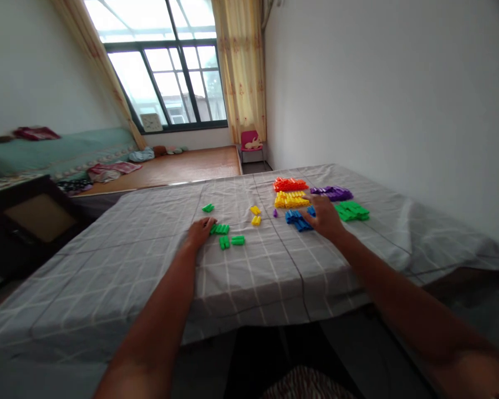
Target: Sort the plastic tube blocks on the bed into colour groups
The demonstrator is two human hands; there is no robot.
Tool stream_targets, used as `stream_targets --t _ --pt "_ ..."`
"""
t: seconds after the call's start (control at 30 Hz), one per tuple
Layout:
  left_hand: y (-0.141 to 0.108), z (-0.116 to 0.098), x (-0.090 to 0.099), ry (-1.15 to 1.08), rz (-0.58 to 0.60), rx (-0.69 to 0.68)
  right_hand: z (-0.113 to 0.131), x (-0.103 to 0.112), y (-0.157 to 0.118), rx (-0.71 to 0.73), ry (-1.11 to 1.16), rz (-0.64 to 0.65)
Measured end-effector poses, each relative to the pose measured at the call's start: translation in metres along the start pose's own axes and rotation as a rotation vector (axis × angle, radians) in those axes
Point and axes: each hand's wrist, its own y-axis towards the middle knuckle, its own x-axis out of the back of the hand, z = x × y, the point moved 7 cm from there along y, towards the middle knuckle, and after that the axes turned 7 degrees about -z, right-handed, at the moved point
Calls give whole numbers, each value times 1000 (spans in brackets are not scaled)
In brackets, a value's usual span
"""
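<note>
My left hand (200,231) rests on the cloth with its fingers curled at the left end of a short row of green plastic pieces (222,229). Its fingertips seem closed on the end piece, partly hidden by the hand. Two more green pairs (238,240) lie just in front of that row. On the right, my right hand (325,217) reaches over a pile of blue plastic pieces (298,220), thumb and forefinger apart. A blue piece (311,211) shows between them, apparently ungripped. Beyond the forefinger is a yellow pile (291,199).
Red pieces (290,184) lie behind the yellow pile, purple ones (331,193) and a green pile (352,210) to the right. Small yellow pieces (255,210), a purple piece (275,213) and a green pair (208,208) sit mid-table. A checked grey cloth (266,271) covers the table.
</note>
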Motion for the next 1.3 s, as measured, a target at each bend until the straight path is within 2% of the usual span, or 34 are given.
stream_targets --t 0.13,0.2,0.3,0.4,0.47,0.53,0.6,0.67,0.9,0.97,1.03,1.1,1.17,1.23,1.3 --pt "-1 5 0 -73 -32 36 106 -56 20 210 281 232" --pt "-2 9 1 -162 -72 54 147 -84 26 280 327 344" --pt "-2 17 3 -324 -153 77 187 -123 39 345 321 477" --pt "-1 23 2 -434 -191 93 210 -152 50 413 343 631" --pt "0 24 1 -454 -186 99 216 -167 54 400 353 734" --pt "0 22 -1 -446 -172 95 213 -178 57 290 332 795" --pt "1 20 -1 -430 -159 85 207 -186 58 155 289 794" --pt "0 16 -1 -411 -143 70 204 -188 58 92 265 773" --pt "-3 10 0 -356 -111 54 203 -179 65 275 313 880" --pt "-3 10 1 -364 -108 64 197 -176 71 256 271 846" --pt "-2 10 1 -371 -109 74 189 -177 71 176 203 802" --pt "-2 11 2 -368 -111 78 185 -178 66 120 129 771" --pt "-3 12 2 -350 -110 76 185 -176 59 123 104 757" --pt "-3 12 3 -318 -97 69 186 -167 55 141 156 722" --pt "-3 13 4 -277 -78 67 178 -147 56 134 246 616"
